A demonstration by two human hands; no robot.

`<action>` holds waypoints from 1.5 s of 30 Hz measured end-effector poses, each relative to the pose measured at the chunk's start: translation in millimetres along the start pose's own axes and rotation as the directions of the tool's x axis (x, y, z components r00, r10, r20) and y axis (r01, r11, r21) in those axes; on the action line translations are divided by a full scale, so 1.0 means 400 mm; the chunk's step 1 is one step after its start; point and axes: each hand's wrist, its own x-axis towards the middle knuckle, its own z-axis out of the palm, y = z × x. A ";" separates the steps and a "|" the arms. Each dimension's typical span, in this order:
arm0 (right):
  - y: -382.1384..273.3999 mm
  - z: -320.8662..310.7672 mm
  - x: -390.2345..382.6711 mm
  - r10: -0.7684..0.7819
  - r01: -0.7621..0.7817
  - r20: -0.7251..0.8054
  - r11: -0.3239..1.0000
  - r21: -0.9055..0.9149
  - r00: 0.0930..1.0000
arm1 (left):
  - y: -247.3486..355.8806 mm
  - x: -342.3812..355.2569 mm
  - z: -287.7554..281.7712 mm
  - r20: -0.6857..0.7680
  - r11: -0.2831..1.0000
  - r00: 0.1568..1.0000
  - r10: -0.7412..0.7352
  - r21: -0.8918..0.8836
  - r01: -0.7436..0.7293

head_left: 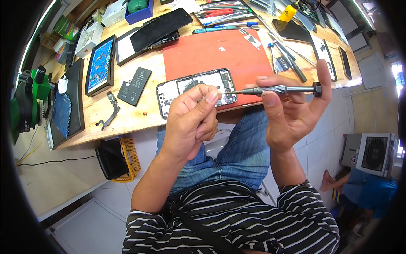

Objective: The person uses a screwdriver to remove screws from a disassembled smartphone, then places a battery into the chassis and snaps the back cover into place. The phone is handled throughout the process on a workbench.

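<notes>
My right hand [291, 114] holds a slim precision screwdriver [279, 89] level, thumb and fingers around its dark metal grip and one finger by its end cap. Its thin shaft points left and reaches the fingertips of my left hand [190, 116]. Those fingers are pinched together at the tip; anything small between them is hidden. Beneath my hands lies an opened phone [161, 90], its inner parts exposed, partly on a red mat [186, 53] at the table's front edge. My left hand covers part of the phone. A black phone battery [135, 86] lies to its left.
A flex cable part [113, 111] lies near the battery. Farther back are a dark phone screen [161, 30], a blue-patterned framed tray [100, 65], and pens and tools [226, 27]. Tweezers [287, 55] and a yellow bottle [289, 12] lie right. A yellow basket [130, 157] stands below.
</notes>
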 end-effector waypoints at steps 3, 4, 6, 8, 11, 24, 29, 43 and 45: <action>0.001 -0.004 0.000 -0.006 0.006 0.025 1.000 -0.004 1.000 | -0.003 -0.002 -0.003 -0.002 1.000 1.000 0.013 0.001 -0.013; 0.000 -0.005 0.001 -0.009 0.010 0.045 1.000 -0.028 0.999 | -0.005 -0.002 -0.003 -0.012 1.000 1.000 0.015 0.018 -0.015; 0.000 -0.007 0.004 -0.004 0.006 0.077 1.000 -0.024 0.997 | -0.009 0.000 -0.001 -0.059 0.995 0.997 0.058 0.086 -0.052; 0.000 -0.008 0.008 0.031 -0.033 0.085 0.999 0.014 0.996 | -0.015 0.001 0.002 -0.101 0.985 0.989 0.113 0.140 -0.098; 0.001 -0.014 0.014 0.074 -0.078 0.120 0.997 0.029 0.990 | -0.024 0.002 0.003 -0.144 0.966 0.975 0.168 0.221 -0.134; 0.051 -0.080 0.061 0.065 0.028 0.274 0.947 -0.321 0.960 | -0.043 -0.013 0.000 0.164 -0.098 0.821 0.546 0.986 -0.132; 0.073 -0.085 0.067 0.082 0.053 0.358 0.934 -0.353 0.930 | -0.029 0.012 -0.034 0.375 -0.467 0.762 0.528 0.878 -0.109; 0.078 -0.084 0.080 0.144 0.025 0.424 0.929 -0.368 0.894 | 0.037 0.023 -0.075 0.262 -0.278 0.877 0.404 0.948 -0.156; 0.072 -0.086 0.091 0.142 0.083 0.505 0.914 -0.397 0.851 | 0.039 0.024 -0.070 0.266 -0.275 0.879 0.395 0.947 -0.164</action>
